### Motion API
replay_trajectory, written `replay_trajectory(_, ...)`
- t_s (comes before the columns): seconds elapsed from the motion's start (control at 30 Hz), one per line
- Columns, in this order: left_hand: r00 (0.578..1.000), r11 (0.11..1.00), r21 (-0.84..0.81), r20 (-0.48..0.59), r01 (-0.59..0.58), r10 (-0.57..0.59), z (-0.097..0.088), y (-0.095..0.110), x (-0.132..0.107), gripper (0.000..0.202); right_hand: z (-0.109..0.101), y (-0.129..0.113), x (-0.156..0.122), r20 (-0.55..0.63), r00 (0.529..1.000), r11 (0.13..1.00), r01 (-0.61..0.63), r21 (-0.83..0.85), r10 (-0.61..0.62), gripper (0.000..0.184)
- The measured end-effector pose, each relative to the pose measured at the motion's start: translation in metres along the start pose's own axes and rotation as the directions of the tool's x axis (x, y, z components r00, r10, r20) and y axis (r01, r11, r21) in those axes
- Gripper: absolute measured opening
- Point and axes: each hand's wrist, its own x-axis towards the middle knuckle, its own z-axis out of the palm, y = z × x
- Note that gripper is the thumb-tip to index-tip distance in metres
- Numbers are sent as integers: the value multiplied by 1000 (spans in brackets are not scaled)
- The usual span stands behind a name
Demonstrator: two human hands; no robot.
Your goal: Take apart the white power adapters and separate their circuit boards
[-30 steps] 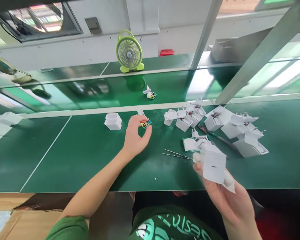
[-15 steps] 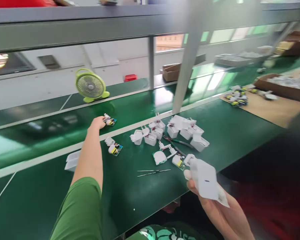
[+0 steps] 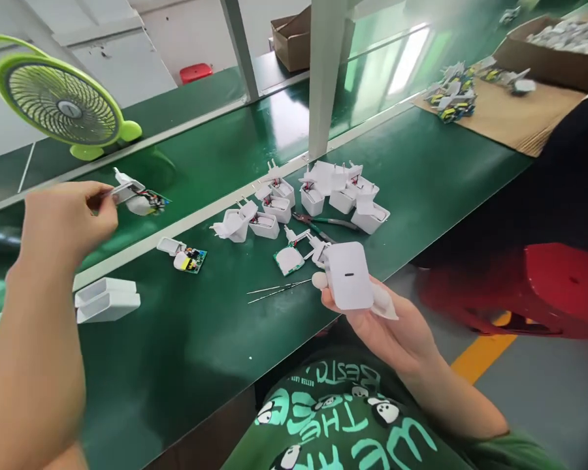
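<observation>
my left hand (image 3: 66, 219) at 10 o'clock: fingers pinched together on plug-and-board unit (image 3: 140, 201) by its plug end, likely sparing the circuit | my right hand (image 3: 392, 326) at 5 o'clock: fingers clamped round white casing (image 3: 347, 274), flat face up, clear of worktop (image 3: 200, 326) | casing pile (image 3: 323, 192) at 12

Legible text appears on one item only: the green T-shirt (image 3: 333, 418) worn by the person, just below the right hand (image 3: 396, 326). Its mint-green block lettering, seen upside down by the head camera, reads "WE ARE THE BEST", with the last word partly creased. A smaller line beside that word begins "BETTER LATE"; the rest is too small to read.
</observation>
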Motion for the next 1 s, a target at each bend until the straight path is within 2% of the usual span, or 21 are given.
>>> replay_trajectory(0.1, 978, 979, -183, -200, -92, 54, -26, 38, -52, 38, -2, -2, 6, -27, 999, 984, 27, -177, -32, 38)
replay_trajectory(0.17, 957, 937, -300, -273, -179, 96, -37, 64, -83, 24, -2, -6, 16, -38, 980, 904, 167, -394, -198, 40)
replay_trajectory(0.2, 950, 910, -354, -290, -215, 112, -41, 75, -96, 19, -2, -8, 24, -5, 950, 814, 266, -517, -313, 42)
replay_trajectory(0.27, 942, 869, -430, -316, -245, 109, -46, 91, -119, 14, 2, -9, 45, 162, 869, 539, 426, -727, -468, 42)
replay_trajectory(0.3, 942, 857, -454, -322, -244, 98, -47, 97, -128, 14, 5, -8, 58, 284, 838, 370, 476, -798, -466, 40)
replay_trajectory(0.37, 939, 850, -476, -338, -224, 59, -48, 104, -143, 15, 10, 1, 84, 509, 804, -4, 534, -846, -307, 31)
replay_trajectory(0.43, 932, 840, -502, -363, -205, 11, -45, 106, -153, 14, 15, 16, 108, 615, 786, -356, 558, -750, -63, 33)
replay_trajectory(0.47, 929, 823, -531, -371, -202, -12, -43, 105, -157, 13, 16, 23, 118, 620, 784, -478, 554, -682, 24, 37)
replay_trajectory(0.5, 926, 796, -568, -377, -207, -29, -41, 105, -159, 13, 18, 30, 125, 612, 787, -554, 544, -631, 76, 40)
replay_trajectory(0.53, 924, 766, -605, -381, -216, -40, -39, 104, -161, 13, 19, 34, 130, 602, 792, -593, 534, -603, 102, 42)
replay_trajectory(0.6, 918, 721, -650, -394, -240, -50, -35, 102, -164, 14, 22, 37, 132, 603, 792, -619, 521, -588, 94, 40)
replay_trajectory(0.67, 906, 699, -660, -422, -276, -41, -31, 102, -166, 14, 27, 30, 123, 628, 778, -563, 524, -639, 13, 34)
replay_trajectory(0.7, 900, 691, -660, -434, -294, -32, -30, 103, -167, 14, 31, 25, 117, 631, 775, -477, 544, -691, -31, 33)
replay_trajectory(0.77, 891, 654, -674, -454, -344, 0, -30, 107, -170, 16, 40, 15, 105, 591, 805, -193, 574, -796, -44, 34)
replay_trajectory(0.8, 885, 623, -686, -466, -376, 21, -31, 109, -171, 18, 45, 11, 100, 556, 831, -45, 555, -830, 9, 36)
replay_trajectory(0.83, 874, 586, -696, -484, -415, 43, -32, 111, -172, 21, 49, 8, 97, 519, 850, 66, 515, -855, 93, 40)
replay_trajectory(0.87, 859, 542, -704, -508, -459, 67, -33, 113, -173, 24, 53, 6, 96, 485, 855, 137, 466, -874, 184, 44)
replay_trajectory(0.93, 822, 448, -709, -557, -544, 117, -36, 116, -175, 29, 58, 3, 99, 442, 826, 212, 390, -896, 350, 47)
replay_trajectory(1.0, 794, 375, -707, -586, -599, 163, -40, 120, -176, 30, 58, 3, 103, 442, 751, 271, 351, -896, 491, 42)
